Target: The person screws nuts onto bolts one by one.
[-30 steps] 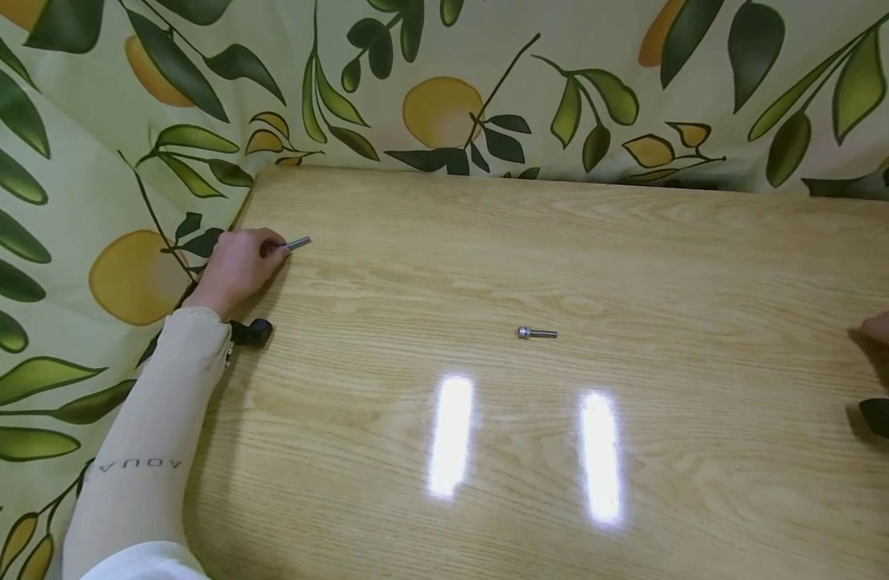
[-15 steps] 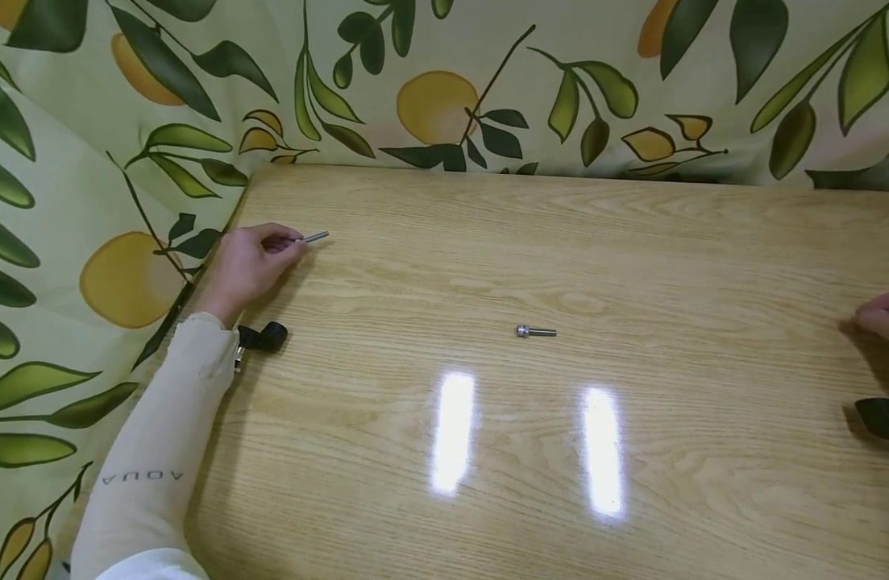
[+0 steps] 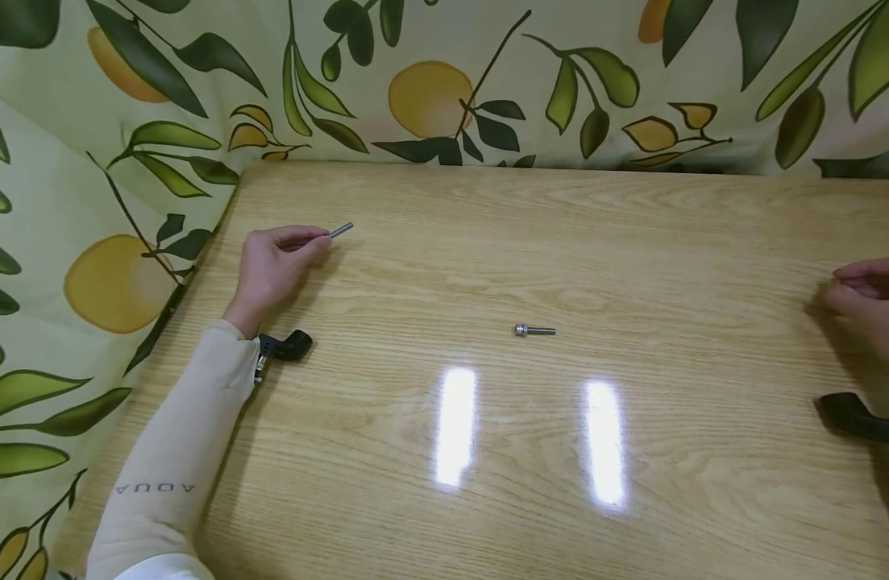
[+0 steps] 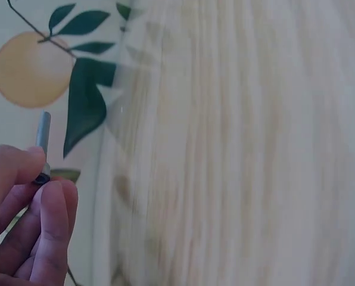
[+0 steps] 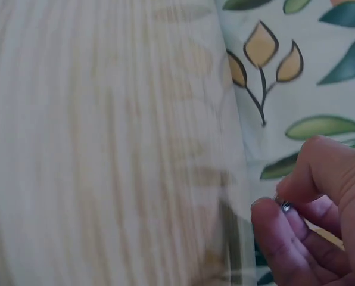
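My left hand pinches a bolt by its head end between thumb and fingers. The plain grey shank sticks out past the fingertips, and a dark hollow shows at the head. On the table lies a second bolt, flat, its head to the left with a nut-like collar beside it. At the right edge of the head view is my right hand, its thumb and fingertips together. In the right wrist view they pinch a small shiny metal piece, mostly hidden by the fingers; I cannot tell its kind.
The wood-grain table reflects two bright strips of light. A leaf-and-fruit patterned cloth hangs along its back and left side. Black wrist-camera mounts stick out beside both wrists.
My left hand has moved right, away from the table's left edge, carrying its bolt. My right hand has come further into view from the right. The bolt on the table stays put.
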Demonstrator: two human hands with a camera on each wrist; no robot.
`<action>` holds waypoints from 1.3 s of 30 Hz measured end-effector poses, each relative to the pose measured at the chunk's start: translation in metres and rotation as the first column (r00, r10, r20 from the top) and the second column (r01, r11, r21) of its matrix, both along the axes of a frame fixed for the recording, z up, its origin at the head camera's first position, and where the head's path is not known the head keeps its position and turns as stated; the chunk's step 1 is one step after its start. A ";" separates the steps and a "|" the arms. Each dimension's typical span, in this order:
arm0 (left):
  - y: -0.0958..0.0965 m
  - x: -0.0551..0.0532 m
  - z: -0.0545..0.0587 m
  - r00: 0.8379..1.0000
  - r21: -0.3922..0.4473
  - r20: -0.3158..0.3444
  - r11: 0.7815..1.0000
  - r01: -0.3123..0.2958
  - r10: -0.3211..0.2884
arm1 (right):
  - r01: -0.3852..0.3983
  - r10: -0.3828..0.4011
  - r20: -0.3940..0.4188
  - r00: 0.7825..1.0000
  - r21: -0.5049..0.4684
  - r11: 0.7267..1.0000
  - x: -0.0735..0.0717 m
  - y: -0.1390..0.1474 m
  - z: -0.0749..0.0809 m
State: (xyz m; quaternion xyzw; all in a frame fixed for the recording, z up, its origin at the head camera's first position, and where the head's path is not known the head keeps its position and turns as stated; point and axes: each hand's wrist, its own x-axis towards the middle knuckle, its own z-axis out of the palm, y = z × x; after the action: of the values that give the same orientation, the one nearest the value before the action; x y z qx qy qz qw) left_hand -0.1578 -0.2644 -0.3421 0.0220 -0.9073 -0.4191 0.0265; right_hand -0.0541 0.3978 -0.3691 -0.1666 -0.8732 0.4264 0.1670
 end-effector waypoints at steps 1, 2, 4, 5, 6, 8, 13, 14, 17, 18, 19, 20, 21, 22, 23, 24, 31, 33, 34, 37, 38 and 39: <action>0.003 0.000 0.000 1.000 0.021 0.004 1.000 0.000 0.000 | -0.016 0.016 -0.012 1.000 0.000 1.000 0.000 -0.006 0.002; 0.005 0.000 0.000 1.000 0.042 0.006 0.999 0.001 -0.001 | -0.032 0.032 -0.013 0.999 0.006 0.999 0.000 -0.011 0.004; 0.011 0.001 0.000 1.000 0.096 0.018 0.995 0.003 -0.005 | -0.068 0.068 0.013 0.998 0.011 0.998 0.000 -0.019 0.007; 0.013 0.002 0.000 1.000 0.121 0.024 0.993 0.004 -0.007 | -0.080 0.079 0.036 0.996 0.016 0.997 0.001 -0.022 0.008; 0.016 0.002 -0.001 0.999 0.147 0.032 0.989 0.005 -0.010 | -0.090 0.089 0.061 0.994 0.026 0.996 0.001 -0.026 0.008; 0.021 0.004 -0.002 0.999 0.192 0.048 0.981 0.008 -0.018 | -0.102 0.097 0.110 0.989 0.042 0.994 0.001 -0.033 0.009; 0.033 0.005 -0.006 0.997 0.290 0.064 0.957 0.028 -0.049 | -0.116 0.105 0.178 0.978 0.050 0.992 0.000 -0.050 0.011; 0.036 0.005 -0.007 0.997 0.311 0.063 0.950 0.030 -0.053 | -0.126 0.117 0.175 0.978 0.043 0.991 -0.001 -0.053 0.012; 0.045 0.005 -0.006 0.996 0.385 0.063 0.922 0.032 -0.061 | -0.171 0.177 0.120 0.977 -0.056 0.984 -0.002 -0.060 0.015; 0.048 0.005 -0.006 0.996 0.400 0.063 0.916 0.033 -0.063 | -0.189 0.199 0.095 0.975 -0.101 0.977 -0.003 -0.062 0.016; 0.051 0.004 -0.005 0.996 0.417 0.063 0.908 0.035 -0.068 | -0.204 0.216 0.072 0.974 -0.145 0.968 -0.003 -0.064 0.016; 0.053 0.004 -0.005 0.996 0.424 0.063 0.905 0.038 -0.071 | -0.221 0.233 0.052 0.971 -0.180 0.959 -0.004 -0.066 0.016; 0.056 0.003 -0.004 0.995 0.432 0.063 0.901 0.040 -0.074 | -0.234 0.246 0.031 0.969 -0.215 0.948 -0.005 -0.068 0.016; 0.058 0.003 -0.004 0.995 0.438 0.062 0.898 0.043 -0.078 | -0.245 0.255 0.016 0.967 -0.231 0.942 -0.006 -0.069 0.016; 0.060 0.002 -0.004 0.995 0.439 0.061 0.897 0.047 -0.082 | -0.252 0.262 0.014 0.965 -0.235 0.939 -0.006 -0.071 0.015; 0.062 0.002 -0.004 0.994 0.444 0.060 0.895 0.051 -0.087 | -0.257 0.267 0.013 0.964 -0.239 0.937 -0.007 -0.072 0.015; 0.074 0.003 -0.011 0.987 0.482 0.060 0.870 0.099 -0.146 | -0.267 0.287 0.009 0.958 -0.342 0.901 -0.013 -0.088 0.010; 0.078 0.004 -0.015 0.984 0.474 0.066 0.873 0.113 -0.163 | -0.276 0.301 -0.005 0.954 -0.411 0.869 -0.015 -0.093 0.008; 0.080 0.004 -0.016 0.983 0.471 0.069 0.874 0.120 -0.172 | -0.286 0.309 -0.024 0.951 -0.451 0.845 -0.016 -0.095 0.007; 0.085 0.005 -0.021 0.977 0.471 0.078 0.871 0.140 -0.199 | -0.312 0.333 -0.063 0.941 -0.547 0.777 -0.019 -0.103 0.006; 0.087 0.005 -0.022 0.975 0.480 0.080 0.865 0.146 -0.209 | -0.317 0.341 -0.064 0.938 -0.558 0.767 -0.020 -0.106 0.006; 0.089 0.004 -0.024 0.972 0.487 0.083 0.860 0.151 -0.218 | -0.326 0.351 -0.065 0.934 -0.556 0.764 -0.021 -0.109 0.006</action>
State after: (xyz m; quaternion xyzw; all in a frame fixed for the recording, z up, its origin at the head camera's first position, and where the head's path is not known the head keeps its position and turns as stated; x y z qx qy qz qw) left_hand -0.1534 -0.1754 -0.3657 -0.0311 -0.7735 -0.6277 -0.0814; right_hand -0.0748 0.2893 -0.3626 -0.0571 -0.7291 0.6820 0.0125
